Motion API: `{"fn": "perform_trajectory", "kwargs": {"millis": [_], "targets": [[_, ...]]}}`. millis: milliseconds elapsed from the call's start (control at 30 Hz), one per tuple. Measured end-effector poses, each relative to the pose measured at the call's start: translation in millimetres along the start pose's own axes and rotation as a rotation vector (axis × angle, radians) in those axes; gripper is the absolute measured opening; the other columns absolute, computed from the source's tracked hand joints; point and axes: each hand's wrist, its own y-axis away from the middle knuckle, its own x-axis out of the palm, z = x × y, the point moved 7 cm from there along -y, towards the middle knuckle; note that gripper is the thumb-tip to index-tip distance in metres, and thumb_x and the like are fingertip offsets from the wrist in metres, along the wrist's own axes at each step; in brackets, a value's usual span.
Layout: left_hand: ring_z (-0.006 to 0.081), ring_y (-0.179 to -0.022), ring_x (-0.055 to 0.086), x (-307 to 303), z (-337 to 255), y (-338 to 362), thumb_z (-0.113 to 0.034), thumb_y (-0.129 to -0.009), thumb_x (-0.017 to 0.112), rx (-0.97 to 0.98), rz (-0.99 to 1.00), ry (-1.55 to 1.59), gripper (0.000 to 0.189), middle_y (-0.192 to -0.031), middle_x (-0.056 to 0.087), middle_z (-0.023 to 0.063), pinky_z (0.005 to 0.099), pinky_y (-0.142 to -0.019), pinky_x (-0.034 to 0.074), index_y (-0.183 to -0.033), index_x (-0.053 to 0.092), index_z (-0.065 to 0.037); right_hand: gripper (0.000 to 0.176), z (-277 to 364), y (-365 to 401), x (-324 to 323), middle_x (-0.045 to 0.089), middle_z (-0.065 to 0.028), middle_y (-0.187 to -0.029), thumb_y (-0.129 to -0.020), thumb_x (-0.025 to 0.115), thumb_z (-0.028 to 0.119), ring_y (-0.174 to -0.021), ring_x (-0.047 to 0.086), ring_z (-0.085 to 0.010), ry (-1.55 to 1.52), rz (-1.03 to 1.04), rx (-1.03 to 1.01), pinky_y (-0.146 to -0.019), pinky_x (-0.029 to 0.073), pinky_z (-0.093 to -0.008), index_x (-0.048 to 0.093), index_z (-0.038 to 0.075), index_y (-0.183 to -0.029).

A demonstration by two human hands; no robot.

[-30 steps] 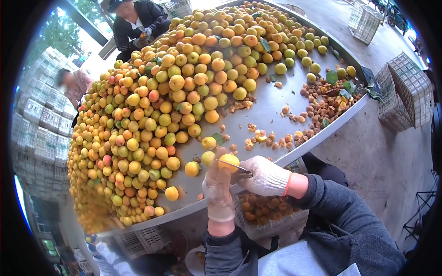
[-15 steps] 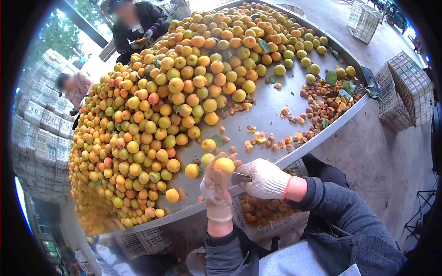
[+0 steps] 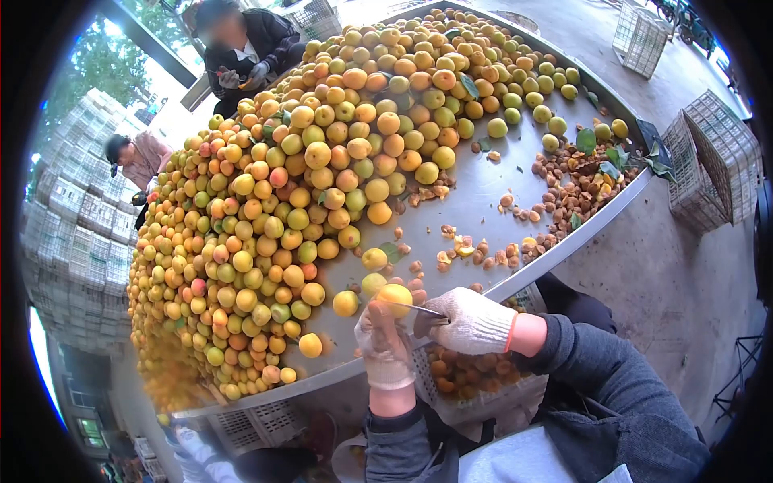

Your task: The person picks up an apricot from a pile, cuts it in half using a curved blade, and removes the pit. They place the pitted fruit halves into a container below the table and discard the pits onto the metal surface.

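Observation:
In my gloved left hand (image 3: 384,348) is a yellow apricot (image 3: 394,299), gripped at the fingertips above the table's near edge. My right hand (image 3: 475,320), in a white knit glove with an orange cuff edge, is closed round the handle of a knife (image 3: 428,311). The thin blade points left and meets the apricot's right side. Just beyond my left hand, a few loose apricots (image 3: 346,303) lie on the metal table (image 3: 475,189). A large heap of apricots (image 3: 266,233) covers the table's left and far parts.
Pits and scraps (image 3: 564,189) lie along the right edge with leaves. Below the near edge stands a crate (image 3: 483,402) of apricot pieces. White crates (image 3: 708,161) stand at right, with stacked crates (image 3: 72,217) at left. Two people (image 3: 245,48) work across the heap.
The view has shifted slightly, so the table and heap appear a little lower and further right. My hands keep hold of the apricot and knife, with the blade still at the fruit.

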Motion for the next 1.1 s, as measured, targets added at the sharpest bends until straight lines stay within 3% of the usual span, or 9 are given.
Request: {"fn": "perform_trajectory", "kwargs": {"millis": [100,200,300,400,500,567,900,967,1100], "targets": [[0.0243,-0.096,0.065,-5.7,-4.1,-1.5,-0.043,-0.088,0.066,0.113,-0.022,-0.069,0.060,-0.104,0.067,0.0168,0.0359,-0.089,0.050,-0.119,0.055,0.007,0.017,2.3,-1.0,0.4,0.066,-0.0166,-0.081,-0.082,0.057,0.013,-0.077,0.065,-0.0350,-0.020,0.000,0.004,-0.071,0.052,-0.0406,0.067,0.007,-0.093],[0.0240,-0.096,0.065,-3.4,-11.8,1.3,-0.039,-0.085,0.071,0.265,-0.026,-0.278,0.060,-0.105,0.066,0.0163,0.0350,-0.087,0.051,-0.119,0.055,0.008,0.020,9.4,-1.7,-8.5,0.067,-0.0171,-0.082,-0.080,0.056,0.011,-0.077,0.066,-0.0336,0.282,-0.138,0.013,-0.072,0.052,-0.0396,0.068,0.006,-0.096],[0.0234,-0.097,0.064,0.8,-12.1,3.5,-0.038,-0.086,0.070,0.256,-0.045,-0.248,0.059,-0.105,0.066,0.0175,0.0346,-0.089,0.050,-0.119,0.055,0.008,0.022,10.2,-1.8,-9.6,0.066,-0.0167,-0.080,-0.079,0.056,0.011,-0.076,0.066,-0.0342,0.260,-0.150,-0.045,-0.070,0.052,-0.0404,0.068,0.008,-0.098],[0.0238,-0.098,0.064,5.5,-10.1,4.9,-0.036,-0.086,0.071,0.116,0.007,-0.134,0.058,-0.107,0.065,0.0182,0.0364,-0.089,0.051,-0.119,0.054,0.009,0.021,8.0,-2.8,-0.5,0.066,-0.0150,-0.077,-0.079,0.057,0.011,-0.074,0.064,-0.0364,-0.043,0.047,-0.066,-0.068,0.052,-0.0435,0.068,0.010,-0.096],[0.0247,-0.098,0.064,-3.8,-0.3,0.9,-0.035,-0.085,0.071,0.112,-0.040,-0.080,0.058,-0.108,0.065,0.0188,0.0378,-0.090,0.051,-0.120,0.053,0.008,0.021,9.6,-3.9,-8.9,0.067,-0.0154,-0.078,-0.079,0.057,0.011,-0.073,0.065,-0.0348,0.351,-0.089,-0.021,-0.068,0.052,-0.0413,0.069,0.009,-0.096],[0.0247,-0.098,0.064,-4.7,1.1,1.1,-0.032,-0.084,0.073,0.101,-0.034,-0.036,0.058,-0.109,0.064,0.0188,0.0371,-0.091,0.051,-0.121,0.053,0.007,0.016,10.9,-2.8,-14.0,0.066,-0.0186,-0.076,-0.079,0.056,0.010,-0.068,0.063,-0.0363,0.326,-0.157,-0.026,-0.066,0.051,-0.0406,0.069,0.003,-0.086],[0.0227,-0.106,0.062,4.0,-1.9,4.0,0.002,-0.076,0.076,0.128,0.031,-0.066,0.065,-0.120,0.059,0.0155,0.0299,-0.084,0.054,-0.133,0.047,0.001,0.016,7.6,0.3,-11.3,0.066,-0.0170,-0.076,-0.079,0.055,0.010,-0.070,0.063,-0.0349,-0.120,0.065,0.078,-0.068,0.051,-0.0399,0.068,0.004,-0.083],[0.0219,-0.105,0.062,2.8,-3.3,4.3,0.005,-0.076,0.075,0.133,0.024,-0.100,0.063,-0.121,0.059,0.0141,0.0297,-0.083,0.054,-0.133,0.048,0.001,0.016,12.4,0.5,-19.8,0.066,-0.0168,-0.076,-0.079,0.054,0.010,-0.072,0.064,-0.0336,0.299,-0.168,-0.052,-0.068,0.051,-0.0399,0.069,0.005,-0.084],[0.0188,-0.099,0.062,2.8,-10.3,3.1,0.004,-0.076,0.075,0.198,0.054,-0.188,0.057,-0.121,0.059,0.0113,0.0289,-0.082,0.053,-0.129,0.052,0.001,0.017,9.5,0.3,-21.4,0.066,-0.0169,-0.076,-0.079,0.055,0.010,-0.073,0.064,-0.0337,0.323,-0.123,-0.031,-0.068,0.051,-0.0403,0.069,0.006,-0.088]]}}
